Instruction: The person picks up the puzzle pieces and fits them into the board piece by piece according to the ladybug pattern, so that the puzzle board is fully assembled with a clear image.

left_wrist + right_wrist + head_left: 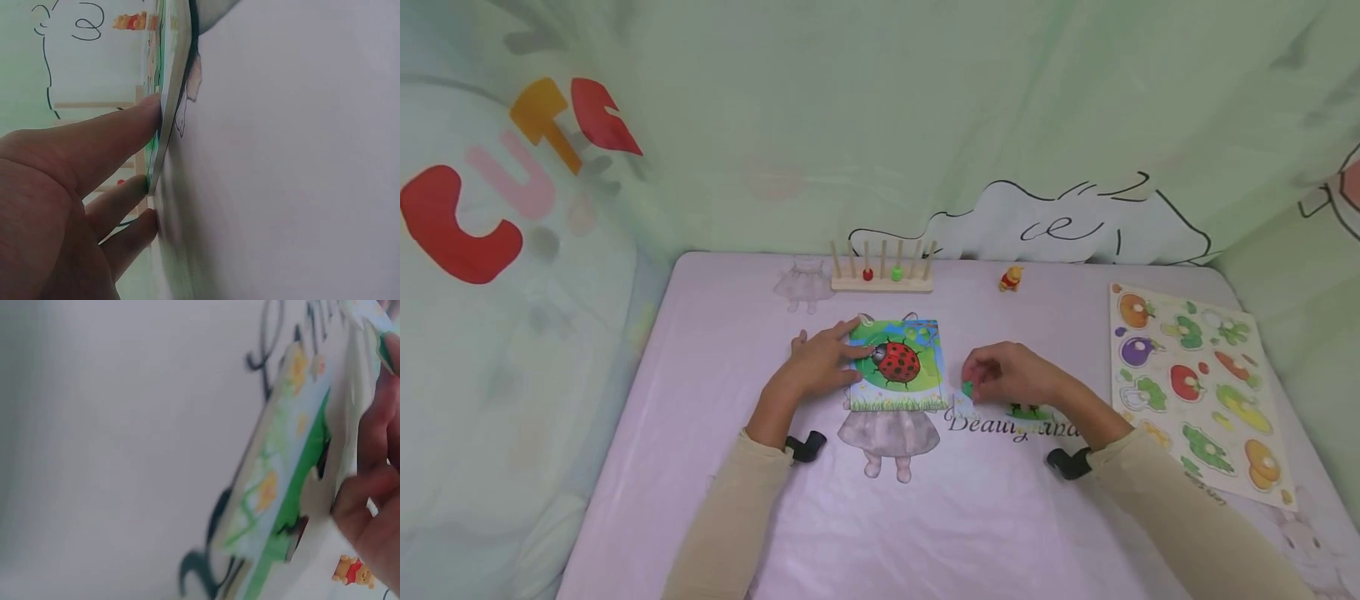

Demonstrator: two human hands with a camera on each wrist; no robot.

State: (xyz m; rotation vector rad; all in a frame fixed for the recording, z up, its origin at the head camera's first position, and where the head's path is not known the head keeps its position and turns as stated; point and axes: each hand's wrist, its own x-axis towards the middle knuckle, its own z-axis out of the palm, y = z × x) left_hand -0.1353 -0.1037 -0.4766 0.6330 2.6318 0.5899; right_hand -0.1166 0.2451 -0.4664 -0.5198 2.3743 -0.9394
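Note:
A square ladybug picture puzzle (901, 363) lies flat in the middle of the table. My left hand (822, 360) rests at its left side, fingers fairly straight, some touching the picture. In the left wrist view the thumb and a fingertip meet the edge of the puzzle (178, 69). To the right of the puzzle, my right hand (1011, 373) pinches a jigsaw piece (966, 406) with light blue and green printing. Other jigsaw pieces (1030, 413) lie under and beside this hand. Close up, one shows yellow flowers and a green strip (269, 487).
Behind the puzzle stands a wooden peg rack (882, 284) with a red bead and a green bead. A small bear figure (1011, 279) is at the back. On the right lies a vegetable puzzle board (1206, 392). Fabric walls (760, 125) enclose the table's sides.

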